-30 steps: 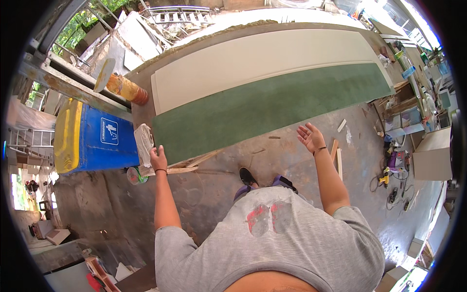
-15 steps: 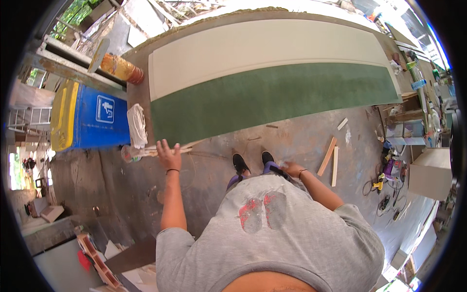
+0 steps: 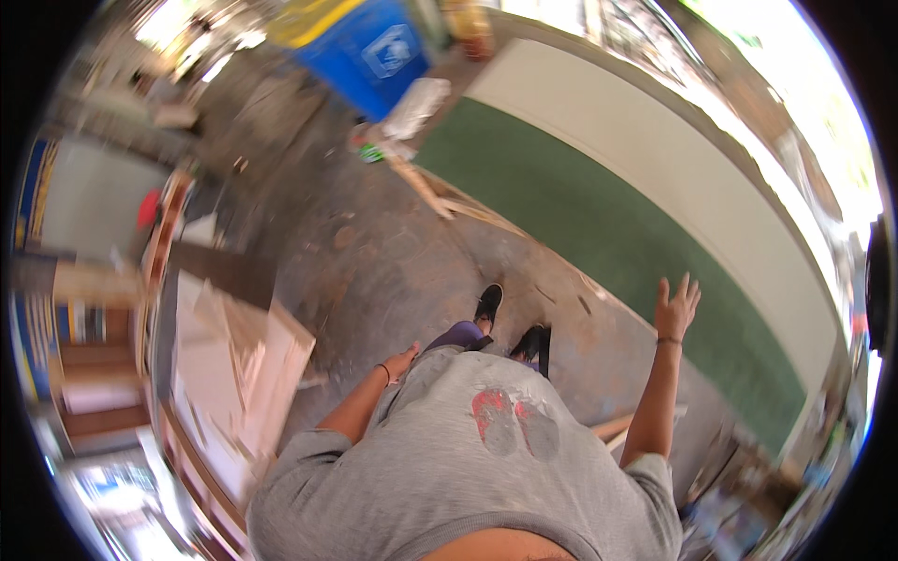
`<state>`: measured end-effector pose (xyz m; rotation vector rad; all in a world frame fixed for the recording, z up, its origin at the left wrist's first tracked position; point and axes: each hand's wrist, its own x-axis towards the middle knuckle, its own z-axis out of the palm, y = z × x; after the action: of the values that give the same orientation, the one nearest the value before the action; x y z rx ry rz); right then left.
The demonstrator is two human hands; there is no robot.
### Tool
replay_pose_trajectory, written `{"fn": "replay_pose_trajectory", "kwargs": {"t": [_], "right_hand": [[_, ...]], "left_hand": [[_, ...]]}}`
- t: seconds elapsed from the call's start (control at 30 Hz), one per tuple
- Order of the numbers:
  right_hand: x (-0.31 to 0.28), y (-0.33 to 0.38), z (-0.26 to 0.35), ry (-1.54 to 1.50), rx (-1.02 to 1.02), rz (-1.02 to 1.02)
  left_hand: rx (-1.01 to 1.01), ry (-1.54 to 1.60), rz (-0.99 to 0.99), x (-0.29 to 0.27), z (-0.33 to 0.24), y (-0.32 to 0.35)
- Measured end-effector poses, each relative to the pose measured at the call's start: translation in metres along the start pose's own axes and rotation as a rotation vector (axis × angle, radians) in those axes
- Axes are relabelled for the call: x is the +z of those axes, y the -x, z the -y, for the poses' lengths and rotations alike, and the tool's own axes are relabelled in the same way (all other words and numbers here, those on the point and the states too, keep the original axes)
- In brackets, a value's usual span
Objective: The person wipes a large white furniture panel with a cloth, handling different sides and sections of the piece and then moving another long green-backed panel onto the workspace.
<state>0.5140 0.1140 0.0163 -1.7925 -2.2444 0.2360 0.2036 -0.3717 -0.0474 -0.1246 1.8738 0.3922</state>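
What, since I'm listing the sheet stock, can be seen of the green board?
The green board is a long, flat, straight-sided panel, dark matte green with slightly uneven shading; blur hides its material. It lies flat, slanting from upper middle to lower right of the view. A pale board runs along its far side, and wood strips show by its near left corner. The right hand is spread over its near edge; whether it touches is unclear.
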Motion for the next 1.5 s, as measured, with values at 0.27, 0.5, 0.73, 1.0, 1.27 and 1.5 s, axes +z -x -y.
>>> {"fn": "replay_pose_trajectory", "kwargs": {"t": [0.27, 0.5, 0.73, 1.0, 1.27, 1.5], "right_hand": [[0.04, 0.066, 0.121, 0.221, -0.427, 0.307], [0.06, 0.06, 0.09, 0.282, -0.456, 0.279], [0.073, 0.052, 0.093, 0.398, -0.32, 0.337], [0.073, 0.045, 0.141, 0.265, -0.002, 0.349], [0.074, 0.058, 0.16, 0.185, 0.193, 0.402], [0.074, 0.075, 0.176, 0.188, 0.278, 0.312]], "left_hand": [[0.117, 0.33, 0.006, 0.035, 0.023, 0.076], [0.111, 0.433, -0.207, 0.052, 0.112, 0.038], [0.223, -0.174, -0.622, -0.082, 0.172, -0.029], [0.288, 0.74, -0.728, -0.182, 0.257, -0.038], [0.341, 0.785, -0.668, -0.231, 0.257, -0.071], [0.247, 0.804, -0.506, -0.25, 0.193, -0.061]]}}
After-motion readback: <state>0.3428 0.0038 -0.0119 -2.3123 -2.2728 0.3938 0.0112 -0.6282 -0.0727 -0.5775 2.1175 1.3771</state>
